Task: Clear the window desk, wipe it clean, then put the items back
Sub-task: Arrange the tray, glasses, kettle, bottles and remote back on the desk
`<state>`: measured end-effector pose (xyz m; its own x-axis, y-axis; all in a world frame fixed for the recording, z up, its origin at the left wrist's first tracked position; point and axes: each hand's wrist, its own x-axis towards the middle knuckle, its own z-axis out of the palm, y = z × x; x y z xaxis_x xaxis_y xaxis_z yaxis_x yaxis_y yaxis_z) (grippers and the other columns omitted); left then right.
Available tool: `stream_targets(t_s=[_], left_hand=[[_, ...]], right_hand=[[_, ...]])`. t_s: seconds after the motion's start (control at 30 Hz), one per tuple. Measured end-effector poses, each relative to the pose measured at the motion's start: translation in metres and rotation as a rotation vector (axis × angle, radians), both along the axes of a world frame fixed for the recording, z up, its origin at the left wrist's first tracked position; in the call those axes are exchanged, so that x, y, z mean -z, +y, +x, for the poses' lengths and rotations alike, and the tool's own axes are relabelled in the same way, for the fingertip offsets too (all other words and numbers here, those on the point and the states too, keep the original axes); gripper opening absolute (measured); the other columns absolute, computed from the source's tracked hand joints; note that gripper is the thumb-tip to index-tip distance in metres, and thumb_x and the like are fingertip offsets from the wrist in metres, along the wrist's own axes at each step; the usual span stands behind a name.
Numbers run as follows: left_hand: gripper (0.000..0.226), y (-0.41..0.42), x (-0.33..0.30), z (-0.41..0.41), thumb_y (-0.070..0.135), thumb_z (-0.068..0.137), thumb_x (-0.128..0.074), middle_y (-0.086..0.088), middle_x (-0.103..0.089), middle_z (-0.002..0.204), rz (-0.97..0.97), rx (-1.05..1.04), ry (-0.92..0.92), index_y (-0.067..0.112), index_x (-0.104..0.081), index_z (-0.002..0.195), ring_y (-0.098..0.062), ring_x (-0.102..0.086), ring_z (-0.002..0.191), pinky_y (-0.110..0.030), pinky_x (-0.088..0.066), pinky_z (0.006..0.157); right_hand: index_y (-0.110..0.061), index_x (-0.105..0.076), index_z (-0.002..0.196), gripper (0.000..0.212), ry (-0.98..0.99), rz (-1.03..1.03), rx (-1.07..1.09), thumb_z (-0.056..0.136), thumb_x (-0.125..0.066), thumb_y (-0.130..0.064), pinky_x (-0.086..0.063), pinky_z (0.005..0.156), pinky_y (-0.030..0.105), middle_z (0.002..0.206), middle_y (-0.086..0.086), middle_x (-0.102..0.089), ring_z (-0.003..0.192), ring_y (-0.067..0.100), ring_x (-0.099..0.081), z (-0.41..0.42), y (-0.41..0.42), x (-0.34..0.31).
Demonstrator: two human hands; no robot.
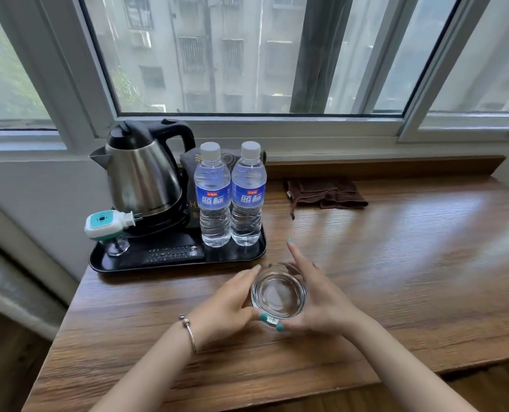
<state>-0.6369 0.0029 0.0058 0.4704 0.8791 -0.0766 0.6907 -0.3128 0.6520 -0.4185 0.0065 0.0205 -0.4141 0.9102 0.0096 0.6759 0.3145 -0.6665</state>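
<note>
Your left hand (228, 301) and right hand (315, 304) cupped one round glass ashtray (278, 294) between curled fingers, upright on the worktop (396, 278), holding nothing inside, just in front of the black tray (247, 257). That tray held one kettle (143, 173), two upright water bottles (213, 194), one remote (174, 254) and one plug-in repellent (107, 227). One brown cloth (326, 193) lay right of the tray.

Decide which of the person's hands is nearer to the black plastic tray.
Left. The left hand grips the clear glass ashtray just in front of the black plastic tray; the right hand holds the ashtray's far side.
</note>
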Motion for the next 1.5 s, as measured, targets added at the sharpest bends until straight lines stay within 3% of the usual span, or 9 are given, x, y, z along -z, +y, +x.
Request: stream_targets(t_s=[0.23,0.3,0.43,0.53,0.6,0.77,0.97,1.23,1.5], left_hand=[[0.082,0.017,-0.019,0.022,0.019,0.089,-0.066,-0.007,-0.020,0.158,0.069,-0.058,-0.081,0.006,-0.015,0.151,-0.012,-0.015,0.146,-0.012,-0.007,0.115],[0.083,0.024,-0.027,0.031,0.019,0.090,-0.065,-0.006,-0.017,0.159,0.078,-0.075,-0.101,0.006,-0.012,0.152,-0.011,-0.012,0.147,-0.015,-0.008,0.117],[0.082,0.034,-0.041,0.046,0.021,0.092,-0.061,0.000,-0.013,0.159,0.093,-0.118,-0.169,0.010,-0.006,0.152,0.001,-0.007,0.142,0.000,-0.003,0.108],[0.081,0.041,-0.048,0.059,0.022,0.095,-0.057,-0.006,-0.013,0.160,0.073,-0.156,-0.211,0.009,-0.001,0.153,-0.012,-0.011,0.147,-0.017,-0.011,0.117],[0.080,0.046,-0.050,0.067,0.024,0.097,-0.054,-0.002,-0.004,0.162,0.069,-0.191,-0.224,0.010,0.001,0.153,-0.006,-0.003,0.147,-0.013,-0.005,0.116],[0.083,0.066,-0.049,0.088,0.025,0.097,-0.054,0.001,0.003,0.161,0.040,-0.289,-0.249,0.011,0.006,0.153,0.002,0.003,0.142,-0.002,0.001,0.106],[0.085,0.091,-0.045,0.109,0.025,0.095,-0.056,0.011,-0.006,0.153,0.001,-0.392,-0.267,0.017,0.007,0.152,0.013,0.003,0.130,0.010,0.004,0.093],[0.091,0.129,-0.042,0.127,0.023,0.095,-0.054,0.000,0.017,0.160,-0.079,-0.543,-0.286,0.010,0.017,0.150,-0.009,0.014,0.146,-0.018,0.004,0.113],[0.089,0.158,-0.033,0.131,0.019,0.094,-0.053,-0.011,0.014,0.160,-0.122,-0.649,-0.230,0.003,0.015,0.149,-0.017,0.014,0.147,-0.024,0.004,0.117]], right_hand=[[-0.032,-0.002,0.157,0.144,0.176,0.015,0.003,0.045,-0.091,-0.049,-0.034,0.114,0.046,0.129,-0.004,-0.056,0.127,0.009,-0.050,0.023,0.032,-0.008],[-0.027,-0.004,0.158,0.145,0.201,0.047,-0.023,0.044,-0.091,-0.049,-0.031,0.115,0.050,0.128,-0.007,-0.056,0.127,0.007,-0.051,0.029,0.045,-0.015],[-0.041,-0.007,0.155,0.140,0.261,0.087,-0.045,0.044,-0.093,-0.047,-0.038,0.113,0.041,0.131,-0.003,-0.055,0.128,0.007,-0.051,0.041,0.070,-0.027],[-0.047,-0.009,0.153,0.139,0.290,0.107,-0.050,0.044,-0.095,-0.043,-0.037,0.114,0.039,0.133,-0.001,-0.054,0.131,0.009,-0.049,0.050,0.089,-0.034],[-0.046,-0.009,0.155,0.141,0.293,0.103,-0.054,0.045,-0.096,-0.038,-0.037,0.114,0.037,0.129,-0.004,-0.056,0.130,0.007,-0.049,0.056,0.103,-0.037],[-0.047,-0.011,0.154,0.139,0.319,0.062,-0.065,0.045,-0.096,-0.032,-0.039,0.099,0.008,0.116,-0.028,-0.059,0.119,-0.008,-0.054,0.066,0.146,-0.040],[-0.068,-0.011,0.142,0.137,0.329,0.008,-0.031,0.037,-0.095,-0.041,-0.042,0.112,0.040,0.122,-0.016,-0.057,0.126,0.002,-0.053,0.064,0.197,-0.040],[-0.071,-0.011,0.140,0.135,0.301,-0.022,-0.057,0.036,-0.094,-0.047,-0.042,0.111,0.040,0.128,-0.005,-0.056,0.127,0.004,-0.052,0.041,0.254,-0.028],[-0.073,-0.010,0.138,0.134,0.263,-0.095,-0.089,0.036,-0.091,-0.045,-0.042,0.111,0.038,0.121,-0.016,-0.056,0.125,0.002,-0.053,0.029,0.282,-0.009]])
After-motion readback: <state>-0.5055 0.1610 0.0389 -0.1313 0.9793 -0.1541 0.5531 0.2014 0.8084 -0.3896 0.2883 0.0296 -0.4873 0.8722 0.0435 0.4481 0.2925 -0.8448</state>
